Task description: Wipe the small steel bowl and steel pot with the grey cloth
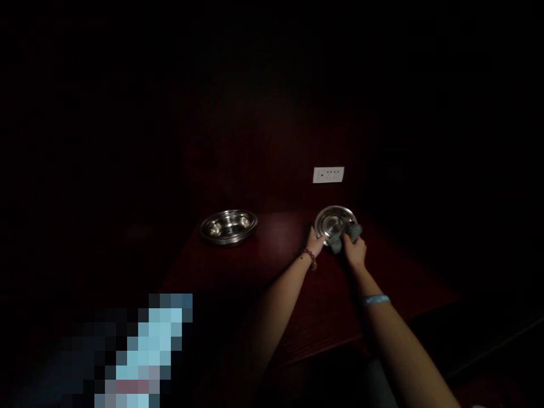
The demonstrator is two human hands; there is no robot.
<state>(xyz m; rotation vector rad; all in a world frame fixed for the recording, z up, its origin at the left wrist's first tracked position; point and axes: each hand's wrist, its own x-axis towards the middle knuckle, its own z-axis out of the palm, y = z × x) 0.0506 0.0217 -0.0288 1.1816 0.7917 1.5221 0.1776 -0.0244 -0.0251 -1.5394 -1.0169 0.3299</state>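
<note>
A shiny round metal bowl [325,218] is tilted toward me above the right part of the dark red table. My left hand [314,243] grips its near left rim, with a beaded bracelet at the wrist. Bunched in my right hand [355,249] is a grey-green cloth [335,243], which lies against the bowl's near right side and covers part of its rim. Some of my right fingers are hidden by the cloth. On the left of the table sits a stack of metal bowls [229,241], apart from both hands.
The dark red table [276,272] reaches back to a dark red wall, where a white socket panel [328,174] is mounted. A pixelated light-blue patch [148,340] covers the lower left. The surroundings are very dark.
</note>
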